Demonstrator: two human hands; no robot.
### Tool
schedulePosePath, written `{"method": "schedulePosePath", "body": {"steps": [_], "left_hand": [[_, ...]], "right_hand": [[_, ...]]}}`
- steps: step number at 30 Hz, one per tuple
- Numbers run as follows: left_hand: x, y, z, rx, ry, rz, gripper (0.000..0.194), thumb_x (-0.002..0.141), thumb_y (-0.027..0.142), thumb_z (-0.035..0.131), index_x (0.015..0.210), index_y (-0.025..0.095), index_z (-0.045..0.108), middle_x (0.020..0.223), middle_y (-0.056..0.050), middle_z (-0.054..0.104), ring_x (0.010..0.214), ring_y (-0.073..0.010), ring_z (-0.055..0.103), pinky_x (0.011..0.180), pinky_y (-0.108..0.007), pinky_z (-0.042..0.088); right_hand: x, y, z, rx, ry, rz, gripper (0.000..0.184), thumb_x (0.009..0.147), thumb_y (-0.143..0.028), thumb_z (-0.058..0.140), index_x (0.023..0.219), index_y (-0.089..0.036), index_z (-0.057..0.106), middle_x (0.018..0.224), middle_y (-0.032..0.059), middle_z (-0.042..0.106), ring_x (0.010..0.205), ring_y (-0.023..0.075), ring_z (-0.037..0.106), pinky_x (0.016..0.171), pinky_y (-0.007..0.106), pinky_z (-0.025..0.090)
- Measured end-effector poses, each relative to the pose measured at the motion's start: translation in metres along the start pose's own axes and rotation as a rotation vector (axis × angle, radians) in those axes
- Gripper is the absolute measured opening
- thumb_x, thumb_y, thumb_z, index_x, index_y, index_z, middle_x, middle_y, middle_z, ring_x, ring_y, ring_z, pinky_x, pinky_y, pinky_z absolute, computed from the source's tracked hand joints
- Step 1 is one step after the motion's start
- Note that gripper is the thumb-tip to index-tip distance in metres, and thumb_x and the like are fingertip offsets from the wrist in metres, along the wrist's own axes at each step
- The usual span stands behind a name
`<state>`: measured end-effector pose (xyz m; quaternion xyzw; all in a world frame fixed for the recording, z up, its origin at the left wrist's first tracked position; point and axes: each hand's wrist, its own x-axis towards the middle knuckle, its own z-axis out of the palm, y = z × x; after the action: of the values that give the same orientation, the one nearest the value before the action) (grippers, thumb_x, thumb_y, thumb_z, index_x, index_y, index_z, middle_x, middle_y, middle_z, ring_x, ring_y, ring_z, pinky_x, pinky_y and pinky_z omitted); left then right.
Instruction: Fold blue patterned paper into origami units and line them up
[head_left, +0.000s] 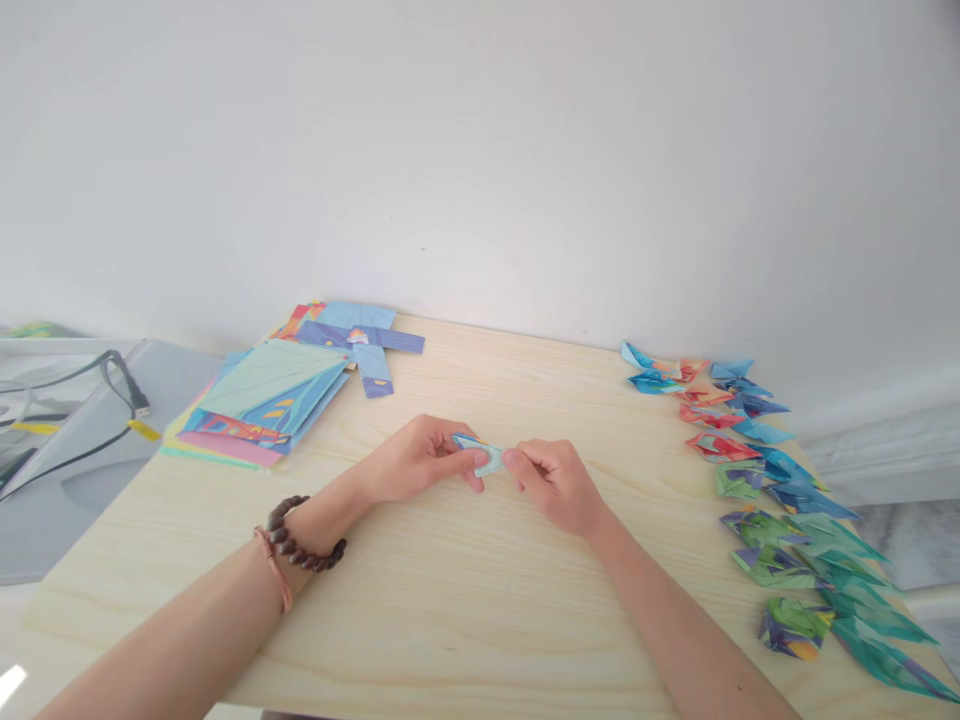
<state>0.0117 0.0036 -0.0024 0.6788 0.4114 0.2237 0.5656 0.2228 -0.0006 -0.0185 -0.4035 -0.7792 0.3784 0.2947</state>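
Bare forearms reach up from the bottom edge; the left hand and right hand pinch opposite ends of a small folded paper near the frame's centre, fingers closed on it, probably to steady it over the tabletop. Patterned sheets lie stacked upper left, seemingly within easy reach, while folded paper shapes line the right side, apparently grouped by colour.

- The head camera is looking from the person's head over the table, facing forward and down.
- It is sitting close enough to be showing the left hand and right hand clearly, near mid-frame.
- The wall is filling roughly the upper half.
- The bottom edge is cutting across the left forearm and right forearm.
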Motion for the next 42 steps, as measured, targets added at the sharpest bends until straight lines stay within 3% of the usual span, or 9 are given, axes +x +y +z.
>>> {"method": "schedulePosePath", "body": {"steps": [3, 5, 7, 10, 14, 20, 27, 35, 42], "left_hand": [[0.000, -0.001, 0.000, -0.044, -0.012, -0.007, 0.037, 0.085, 0.045, 0.053, 0.083, 0.010, 0.064, 0.072, -0.007, 0.070, 0.042, -0.0054, 0.037, 0.041, -0.020, 0.021], [0.000, -0.001, 0.000, -0.117, -0.031, 0.021, 0.032, 0.084, 0.041, 0.056, 0.082, 0.010, 0.063, 0.075, -0.007, 0.070, 0.046, -0.0060, 0.044, 0.044, -0.018, 0.028], [0.001, -0.002, 0.000, -0.233, -0.055, 0.076, 0.027, 0.079, 0.033, 0.064, 0.096, 0.012, 0.061, 0.078, -0.006, 0.070, 0.062, -0.0103, 0.057, 0.058, -0.020, 0.041], [0.003, -0.003, 0.000, -0.308, -0.027, 0.129, 0.046, 0.074, 0.026, 0.070, 0.115, 0.016, 0.054, 0.082, -0.003, 0.067, 0.079, -0.0139, 0.061, 0.074, -0.025, 0.046], [0.005, -0.006, -0.002, -0.259, 0.057, 0.115, 0.035, 0.076, 0.032, 0.067, 0.102, 0.011, 0.058, 0.084, -0.006, 0.065, 0.076, -0.0141, 0.059, 0.072, -0.026, 0.045], [0.007, -0.007, -0.005, -0.204, 0.112, 0.144, 0.031, 0.083, 0.040, 0.058, 0.091, 0.010, 0.059, 0.081, -0.006, 0.062, 0.075, -0.0131, 0.056, 0.073, -0.025, 0.045], [0.007, -0.008, -0.006, -0.091, 0.058, 0.126, 0.034, 0.085, 0.042, 0.054, 0.089, 0.009, 0.060, 0.080, -0.007, 0.063, 0.074, -0.0125, 0.057, 0.071, -0.024, 0.045], [0.005, -0.006, -0.002, 0.073, 0.072, 0.096, 0.036, 0.086, 0.046, 0.050, 0.092, 0.012, 0.058, 0.080, -0.005, 0.063, 0.074, -0.0133, 0.057, 0.067, -0.023, 0.043], [0.008, -0.008, -0.002, 0.094, 0.143, 0.141, 0.036, 0.083, 0.045, 0.056, 0.101, 0.014, 0.058, 0.076, -0.001, 0.059, 0.062, -0.0094, 0.049, 0.056, -0.020, 0.036]], "right_hand": [[0.000, -0.001, 0.000, 0.014, 0.013, 0.004, 0.045, 0.091, -0.037, 0.042, 0.051, -0.015, 0.042, 0.047, -0.0034, 0.039, 0.045, 0.0061, 0.032, 0.048, 0.022, 0.026], [0.000, -0.001, 0.000, 0.055, 0.008, 0.022, 0.045, 0.091, -0.038, 0.041, 0.052, -0.016, 0.042, 0.047, -0.0036, 0.037, 0.045, 0.0063, 0.031, 0.047, 0.023, 0.025], [0.000, 0.001, -0.001, 0.124, 0.000, 0.056, 0.047, 0.092, -0.040, 0.038, 0.052, -0.016, 0.042, 0.047, -0.0038, 0.035, 0.044, 0.0067, 0.030, 0.046, 0.023, 0.024], [0.000, 0.002, -0.002, 0.190, -0.034, 0.085, 0.049, 0.093, -0.043, 0.033, 0.052, -0.017, 0.040, 0.046, -0.0037, 0.033, 0.044, 0.0071, 0.030, 0.045, 0.024, 0.024], [-0.002, -0.001, 0.002, 0.065, -0.059, 0.026, 0.043, 0.093, -0.040, 0.036, 0.057, -0.016, 0.045, 0.050, -0.0032, 0.037, 0.047, 0.0079, 0.034, 0.049, 0.024, 0.027], [-0.003, -0.006, 0.010, -0.042, 0.138, -0.063, 0.023, 0.083, -0.037, 0.053, 0.097, -0.019, 0.052, 0.085, 0.0028, 0.054, 0.064, 0.0107, 0.044, 0.060, 0.025, 0.038], [-0.002, -0.007, 0.011, -0.026, 0.201, -0.101, 0.011, 0.086, -0.026, 0.049, 0.079, -0.019, 0.052, 0.071, -0.0002, 0.052, 0.062, 0.0100, 0.045, 0.060, 0.025, 0.037], [-0.005, -0.007, 0.013, -0.036, 0.180, -0.120, 0.010, 0.085, -0.026, 0.052, 0.078, -0.018, 0.052, 0.069, -0.0011, 0.051, 0.059, 0.0089, 0.045, 0.057, 0.024, 0.036], [0.001, -0.004, 0.014, 0.017, 0.201, -0.092, 0.010, 0.086, -0.025, 0.050, 0.091, -0.019, 0.056, 0.089, 0.0027, 0.057, 0.067, 0.0094, 0.050, 0.058, 0.024, 0.039]]}}
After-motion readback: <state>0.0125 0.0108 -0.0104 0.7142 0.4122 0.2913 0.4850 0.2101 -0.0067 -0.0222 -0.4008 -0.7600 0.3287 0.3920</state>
